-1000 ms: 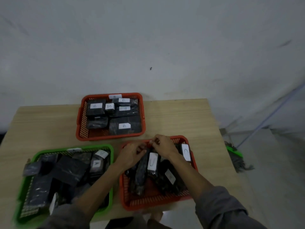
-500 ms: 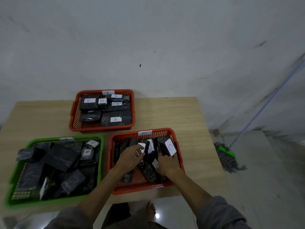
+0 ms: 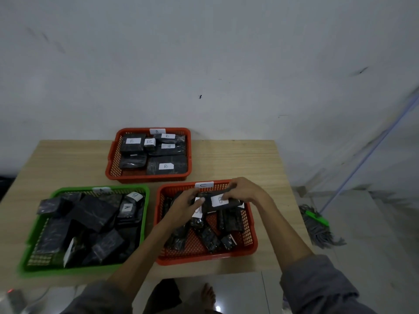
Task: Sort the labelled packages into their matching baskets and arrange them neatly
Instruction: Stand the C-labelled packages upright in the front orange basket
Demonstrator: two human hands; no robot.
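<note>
Both hands hold one black package (image 3: 229,202) with a white label reading B over the near red basket (image 3: 251,236), which carries a C tag (image 3: 204,185). My left hand (image 3: 183,207) grips its left end and my right hand (image 3: 244,190) grips its right end from above. Several black packages lie loose in that basket below. The far red basket (image 3: 111,164), tagged B, holds several packages labelled B in rows. The green basket (image 3: 145,223) at left is full of jumbled black packages, one labelled A (image 3: 127,207) and one labelled B (image 3: 135,196).
The baskets stand on a wooden table (image 3: 238,159) against a white wall. A mop (image 3: 317,225) lies on the tiled floor to the right of the table. My bare foot (image 3: 208,295) shows below the table's near edge.
Both hands were low among the packages in the near red basket; they have since risen to its far side holding a package labelled B between them.
</note>
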